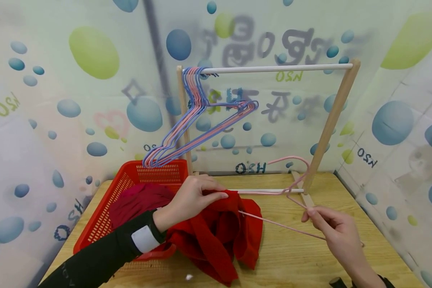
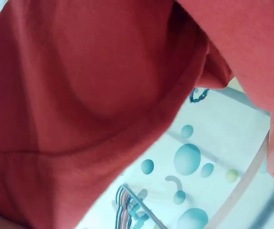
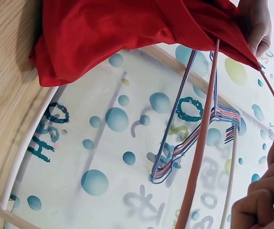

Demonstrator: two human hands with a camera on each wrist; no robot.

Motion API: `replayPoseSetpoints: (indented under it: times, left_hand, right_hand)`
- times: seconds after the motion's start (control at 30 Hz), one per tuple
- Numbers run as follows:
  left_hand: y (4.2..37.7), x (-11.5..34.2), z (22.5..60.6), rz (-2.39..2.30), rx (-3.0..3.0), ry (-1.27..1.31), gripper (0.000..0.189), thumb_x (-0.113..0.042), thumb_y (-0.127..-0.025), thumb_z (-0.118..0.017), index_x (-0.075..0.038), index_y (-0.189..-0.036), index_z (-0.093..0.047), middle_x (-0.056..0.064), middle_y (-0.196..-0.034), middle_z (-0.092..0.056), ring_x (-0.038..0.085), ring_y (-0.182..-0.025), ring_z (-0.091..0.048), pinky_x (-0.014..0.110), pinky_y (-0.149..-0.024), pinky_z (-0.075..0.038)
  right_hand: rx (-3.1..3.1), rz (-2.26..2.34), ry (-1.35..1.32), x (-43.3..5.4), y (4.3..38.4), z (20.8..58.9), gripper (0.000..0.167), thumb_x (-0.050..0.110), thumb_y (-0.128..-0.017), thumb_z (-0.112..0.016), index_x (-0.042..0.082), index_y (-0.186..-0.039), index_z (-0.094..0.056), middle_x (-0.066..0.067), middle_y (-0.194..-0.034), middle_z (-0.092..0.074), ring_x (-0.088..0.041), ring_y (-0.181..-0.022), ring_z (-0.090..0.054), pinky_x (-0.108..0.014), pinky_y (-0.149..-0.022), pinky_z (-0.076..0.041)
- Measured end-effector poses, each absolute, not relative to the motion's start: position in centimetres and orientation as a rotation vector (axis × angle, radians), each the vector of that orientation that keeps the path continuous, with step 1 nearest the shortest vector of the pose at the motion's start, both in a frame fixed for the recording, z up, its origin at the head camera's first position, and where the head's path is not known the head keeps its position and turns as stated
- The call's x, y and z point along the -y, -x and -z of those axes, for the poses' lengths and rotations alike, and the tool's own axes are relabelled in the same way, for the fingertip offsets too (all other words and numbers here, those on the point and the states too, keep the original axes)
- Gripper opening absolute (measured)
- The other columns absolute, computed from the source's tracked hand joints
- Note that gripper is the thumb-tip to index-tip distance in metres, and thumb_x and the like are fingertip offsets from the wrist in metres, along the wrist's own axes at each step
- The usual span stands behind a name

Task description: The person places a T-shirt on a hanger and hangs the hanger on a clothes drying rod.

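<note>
A red garment (image 1: 216,228) hangs in folds from my left hand (image 1: 196,198), which pinches its upper edge between thumb and fingers. One end of a pink hanger (image 1: 281,227) lies inside the garment's opening. At the hanger's other end, my right hand (image 1: 335,228) grips it near the shoulder, with the hook pointing up and left. In the right wrist view the hanger's lower bar (image 3: 204,129) runs up into the red cloth (image 3: 108,38). Red cloth (image 2: 89,86) fills most of the left wrist view, and the left fingers are hidden there.
Several blue and pink hangers (image 1: 198,116) hang at the left of a white rail (image 1: 273,69) on a wooden stand (image 1: 331,124). A red plastic basket (image 1: 101,220) holding dark red cloth (image 1: 140,202) stands at the left. A small dark object (image 1: 337,282) lies at the table's front edge.
</note>
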State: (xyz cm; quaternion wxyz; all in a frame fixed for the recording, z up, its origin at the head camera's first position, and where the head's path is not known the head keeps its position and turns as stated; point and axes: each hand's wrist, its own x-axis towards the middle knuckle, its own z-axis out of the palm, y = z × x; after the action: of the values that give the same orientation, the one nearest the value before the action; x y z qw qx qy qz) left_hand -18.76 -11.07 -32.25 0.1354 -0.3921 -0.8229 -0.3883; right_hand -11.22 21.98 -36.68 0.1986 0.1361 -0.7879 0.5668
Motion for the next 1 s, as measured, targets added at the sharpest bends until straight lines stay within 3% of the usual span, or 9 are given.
replayPoseSetpoints:
  times: [0.3, 0.73, 1.0]
  left_hand:
    - [18.8, 11.0, 32.4, 1.199, 2.368, 1.177, 0.013, -0.019, -0.085, -0.071, -0.014, -0.095, -0.076, -0.005, -0.088, -0.071, 0.003, -0.081, -0.062, 0.02, -0.066, -0.05]
    - [18.8, 11.1, 32.4, 1.205, 2.363, 1.178, 0.014, -0.019, -0.085, -0.071, -0.014, -0.096, -0.076, -0.004, -0.09, -0.072, 0.003, -0.082, -0.063, 0.02, -0.066, -0.051]
    - [18.7, 11.2, 32.3, 1.204, 2.381, 1.164, 0.015, -0.02, -0.085, -0.07, -0.014, -0.097, -0.076, -0.004, -0.09, -0.072, 0.003, -0.083, -0.063, 0.02, -0.067, -0.051]
  right_hand:
    - [2.22, -1.571, -0.433, -21.5, 11.4, 36.9, 0.024, -0.007, -0.094, -0.049, 0.004, -0.081, -0.067, 0.001, -0.053, -0.035, -0.015, -0.045, -0.021, -0.029, -0.038, -0.019]
    - [2.213, -1.577, -0.419, -20.8, 11.6, 36.7, 0.023, -0.005, -0.094, -0.05, 0.002, -0.082, -0.067, 0.007, -0.058, -0.046, -0.016, -0.048, -0.023, -0.031, -0.042, -0.021]
    - [2.252, -1.551, -0.378, -20.4, 11.7, 36.5, 0.022, -0.001, -0.095, -0.052, 0.004, -0.08, -0.067, 0.002, -0.054, -0.038, -0.017, -0.046, -0.024, -0.03, -0.038, -0.022]
